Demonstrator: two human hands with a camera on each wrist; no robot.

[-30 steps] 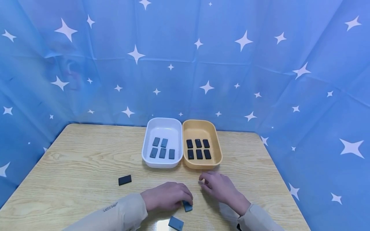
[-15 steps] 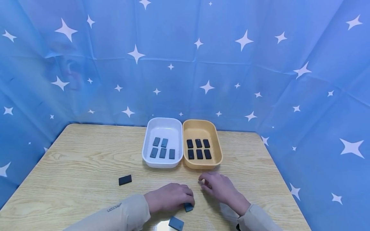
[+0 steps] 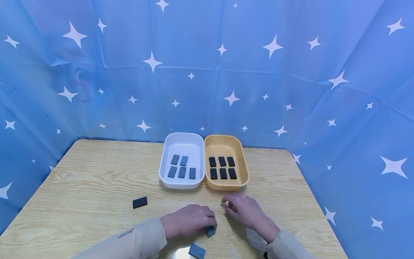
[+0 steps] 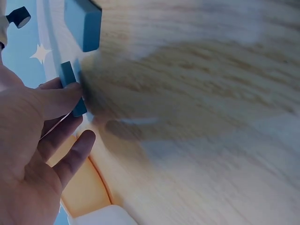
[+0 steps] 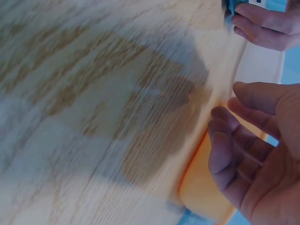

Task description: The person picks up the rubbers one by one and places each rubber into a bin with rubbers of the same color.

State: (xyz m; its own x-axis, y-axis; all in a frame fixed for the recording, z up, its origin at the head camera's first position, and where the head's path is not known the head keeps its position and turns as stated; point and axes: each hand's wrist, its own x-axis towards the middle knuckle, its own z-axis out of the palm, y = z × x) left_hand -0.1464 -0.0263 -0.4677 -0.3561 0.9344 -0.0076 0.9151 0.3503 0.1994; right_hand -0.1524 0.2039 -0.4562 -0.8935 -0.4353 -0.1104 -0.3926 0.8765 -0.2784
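My left hand pinches a small blue-grey rectangular block between thumb and fingers. In the left wrist view this block is seen edge-on, close to the table, with the ring and little fingers spread away from it. Closer to me lies a second blue-grey block. My right hand holds nothing; its fingers are loosely bent, just in front of the orange tray. Left of my left hand, a black block lies on the table.
A white tray stands against the orange one at the back of the wooden table. Several blue-grey blocks lie in the white tray, and several black blocks in rows in the orange tray. Behind hangs a blue star-patterned curtain.
My left hand and the block it pinches have shifted very slightly to the right since a second ago. My right hand, the trays and the loose blocks stay put.
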